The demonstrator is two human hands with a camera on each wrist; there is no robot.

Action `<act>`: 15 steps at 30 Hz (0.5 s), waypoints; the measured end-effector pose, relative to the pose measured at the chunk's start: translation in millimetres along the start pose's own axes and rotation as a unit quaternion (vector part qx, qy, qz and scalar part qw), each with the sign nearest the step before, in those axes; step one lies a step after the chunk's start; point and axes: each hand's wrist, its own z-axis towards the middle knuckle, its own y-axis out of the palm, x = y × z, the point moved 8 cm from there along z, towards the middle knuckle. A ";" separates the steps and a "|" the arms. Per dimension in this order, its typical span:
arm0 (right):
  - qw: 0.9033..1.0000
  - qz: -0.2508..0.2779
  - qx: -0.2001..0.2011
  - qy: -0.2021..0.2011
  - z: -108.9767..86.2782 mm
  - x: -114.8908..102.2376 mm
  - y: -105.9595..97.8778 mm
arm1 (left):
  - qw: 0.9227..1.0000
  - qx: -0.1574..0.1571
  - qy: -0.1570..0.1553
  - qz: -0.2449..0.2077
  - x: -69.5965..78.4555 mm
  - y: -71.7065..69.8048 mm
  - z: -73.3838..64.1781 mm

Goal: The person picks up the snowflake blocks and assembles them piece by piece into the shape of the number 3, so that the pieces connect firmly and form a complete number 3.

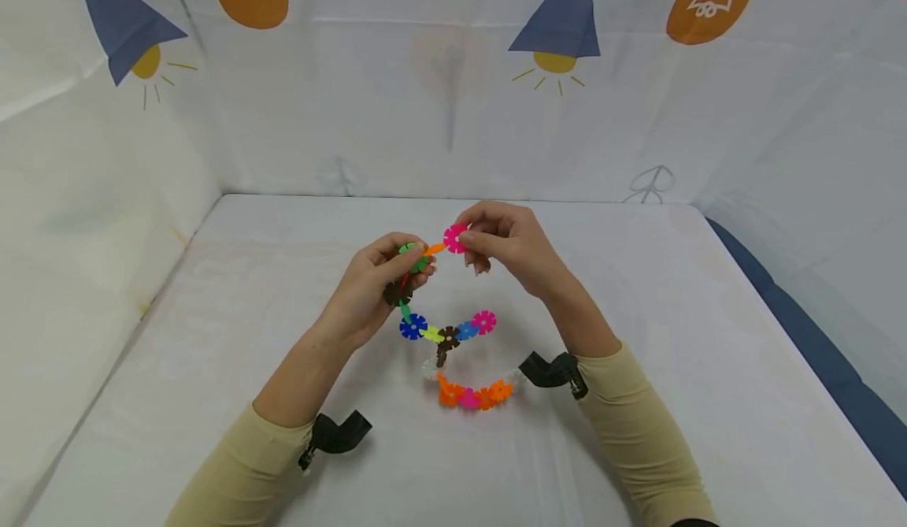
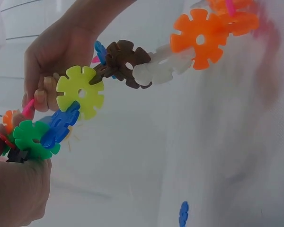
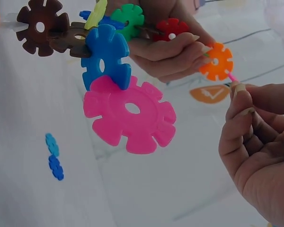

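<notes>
A chain of notched plastic snowflake discs in many colours hangs between the hands. The left hand grips it near a green disc, with red and dark brown discs beside the fingers. Between thumb and fingertips, the right hand pinches a pink disc, which joins an orange disc at the chain's upper end. Below hang a blue disc, a yellow disc and brown discs. A side branch ends in another pink disc. Lower down, clear and orange discs form a curve.
A white-covered table lies under the hands, with white printed sheets behind and at the sides. Small blue discs show apart from the chain in the right wrist view. Black camera mounts stick out from both sleeves.
</notes>
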 end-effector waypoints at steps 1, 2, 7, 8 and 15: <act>1.000 0.000 0.000 -0.001 -0.2 -0.5 0.4 | 1.000 0.001 0.002 0.004 0.4 0.3 -0.2; 1.000 -0.001 0.000 -0.003 -0.2 -0.9 0.7 | 1.000 0.002 0.004 0.009 0.9 0.6 -0.4; 1.000 -0.013 0.002 -0.010 -1.3 -3.0 2.4 | 1.000 0.003 0.016 0.023 3.3 2.1 -1.0; 1.000 -0.015 0.003 -0.010 -1.6 -3.6 2.9 | 1.000 0.004 0.019 0.023 3.7 2.1 -1.2; 0.998 -0.052 0.007 -0.021 -4.7 -10.3 9.8 | 0.999 0.012 0.035 0.024 6.3 1.1 -4.3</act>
